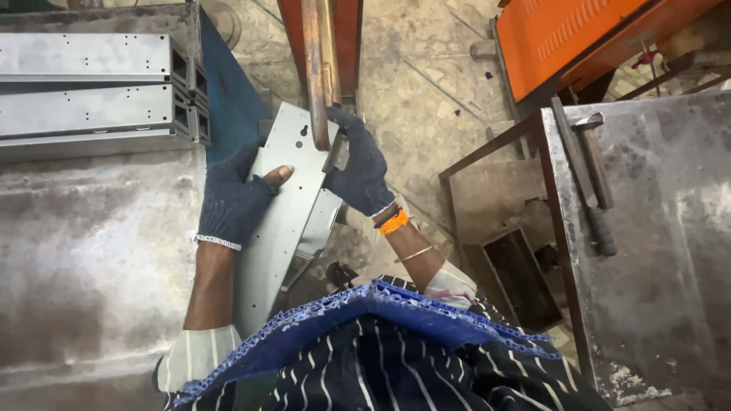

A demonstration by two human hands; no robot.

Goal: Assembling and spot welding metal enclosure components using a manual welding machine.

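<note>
Closest to the camera there's a blue woven edge [381, 304] over dark striped clothing, then both arms reaching out in dark knit gloves. The left hand [232, 202] is clamped on the left edge of a long grey sheet-metal panel [285, 221], with a bare fingertip poking through the glove and lying on the face of the metal. The right hand [362, 171] is closed around the panel's right edge up near its top, orange band at the wrist. The panel is held off the ground between the two work surfaces, tilted, with its punched top end pushed right up against a rusty vertical arm [316, 72] of what I'd guess is a spot welder or press; the contact point is mostly hidden by the arm itself. Further back on the left bench [99, 228] sits a stack of similar grey channel pieces [91, 91], so my read is this piece is mid-operation with several others alongside, can't tell whether those are finished or waiting. On the right table [662, 228] lies a hammer [594, 183], untouched.
</note>
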